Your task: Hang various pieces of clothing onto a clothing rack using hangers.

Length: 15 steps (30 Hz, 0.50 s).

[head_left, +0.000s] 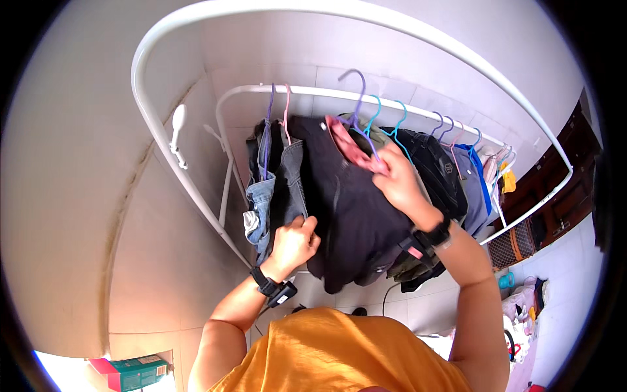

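Note:
My right hand [393, 175] is closed around one shoulder of a black jacket [349, 215] with a pinkish inner collar, together with the arm of its purple hanger [356, 121]. That hanger's hook stands up in front of the rail and looks off it. My left hand [295, 242] is closed at the lower edge of a dark grey denim garment [294, 176], which hangs from a pink hanger [286, 108]. Left of it, blue jeans [261, 202] hang from another purple hanger [266, 150]. Both wrists wear black bands.
A white clothes rack [261, 90] curves around the garments, its upper bar [392, 19] overhead. Rightward hang a black jacket [428, 157], a grey-blue garment [471, 176] and several others. A brown patterned bag [513, 247] stands far right, near a clothes pile [519, 307]. A green box [138, 374] is lower left.

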{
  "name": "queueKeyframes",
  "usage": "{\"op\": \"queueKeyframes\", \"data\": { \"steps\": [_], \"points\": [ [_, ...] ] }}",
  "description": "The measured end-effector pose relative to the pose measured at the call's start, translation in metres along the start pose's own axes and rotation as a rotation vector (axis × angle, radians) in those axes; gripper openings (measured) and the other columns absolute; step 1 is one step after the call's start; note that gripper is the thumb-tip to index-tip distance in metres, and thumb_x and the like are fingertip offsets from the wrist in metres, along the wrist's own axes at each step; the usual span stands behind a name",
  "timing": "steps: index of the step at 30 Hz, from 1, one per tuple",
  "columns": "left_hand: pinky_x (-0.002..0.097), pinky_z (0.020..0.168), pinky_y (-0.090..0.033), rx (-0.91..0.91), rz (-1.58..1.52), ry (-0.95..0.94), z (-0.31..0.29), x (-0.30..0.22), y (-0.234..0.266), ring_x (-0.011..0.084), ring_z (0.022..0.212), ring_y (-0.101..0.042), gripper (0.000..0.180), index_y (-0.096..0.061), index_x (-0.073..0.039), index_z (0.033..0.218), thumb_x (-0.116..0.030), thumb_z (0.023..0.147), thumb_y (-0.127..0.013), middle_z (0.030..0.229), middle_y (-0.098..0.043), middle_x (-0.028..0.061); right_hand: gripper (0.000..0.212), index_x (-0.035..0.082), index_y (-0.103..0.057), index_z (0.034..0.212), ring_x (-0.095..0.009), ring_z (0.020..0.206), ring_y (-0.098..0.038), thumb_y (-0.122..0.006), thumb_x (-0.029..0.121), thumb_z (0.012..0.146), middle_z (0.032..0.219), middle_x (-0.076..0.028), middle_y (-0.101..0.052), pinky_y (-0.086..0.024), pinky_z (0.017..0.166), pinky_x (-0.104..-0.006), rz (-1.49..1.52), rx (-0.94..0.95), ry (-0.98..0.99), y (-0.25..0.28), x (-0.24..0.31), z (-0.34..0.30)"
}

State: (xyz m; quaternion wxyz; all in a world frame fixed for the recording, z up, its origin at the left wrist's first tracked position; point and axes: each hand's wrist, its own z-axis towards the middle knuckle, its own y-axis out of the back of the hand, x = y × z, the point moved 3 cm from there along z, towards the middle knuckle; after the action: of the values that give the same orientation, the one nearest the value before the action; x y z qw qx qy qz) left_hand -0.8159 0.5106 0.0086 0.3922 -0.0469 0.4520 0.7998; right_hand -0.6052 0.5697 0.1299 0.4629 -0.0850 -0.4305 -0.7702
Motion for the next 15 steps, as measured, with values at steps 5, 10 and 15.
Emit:
{"op": "queueKeyframes", "data": {
  "steps": [5, 10, 15],
  "points": [
    [0.0406, 0.051, -0.047, -0.05, -0.049, 0.007, 0.009, -0.018, -0.013, 0.0342, 0.055, -0.056, 0.013, -0.049, -0.005, 0.073, -0.005, 0.065, -0.059, 0.063, -0.051, 0.0155, 0.019, 0.002, -0.049, 0.079, -0.028, 0.076, -0.051, -0.054, -0.006, 0.063, 0.083, -0.013, -0.047, -0.042, 0.067, -0.0349, 0.125, -0.07, -0.111, -0.114, -0.097, 0.028],
    [0.0416, 0.054, -0.047, 0.017, -0.093, 0.008, 0.015, -0.024, -0.04, 0.0361, 0.06, -0.056, 0.02, -0.048, -0.005, 0.082, -0.004, 0.067, -0.061, 0.07, -0.051, 0.0171, 0.024, 0.003, -0.049, 0.091, -0.029, 0.086, -0.056, -0.053, -0.006, 0.069, 0.092, -0.015, -0.048, -0.046, 0.075, -0.0376, 0.102, -0.009, -0.198, -0.132, -0.096, 0.021],
    [0.0412, 0.061, -0.048, 0.014, -0.134, -0.007, 0.028, -0.04, -0.055, 0.0363, 0.069, -0.057, 0.026, -0.052, -0.004, 0.093, -0.002, 0.069, -0.06, 0.08, -0.054, 0.0177, 0.032, -0.001, -0.051, 0.103, -0.031, 0.091, -0.055, -0.064, 0.008, 0.075, 0.096, -0.016, -0.051, -0.045, 0.079, -0.038, 0.182, 0.138, 0.01, -0.073, -0.066, 0.017]
  ]
}}
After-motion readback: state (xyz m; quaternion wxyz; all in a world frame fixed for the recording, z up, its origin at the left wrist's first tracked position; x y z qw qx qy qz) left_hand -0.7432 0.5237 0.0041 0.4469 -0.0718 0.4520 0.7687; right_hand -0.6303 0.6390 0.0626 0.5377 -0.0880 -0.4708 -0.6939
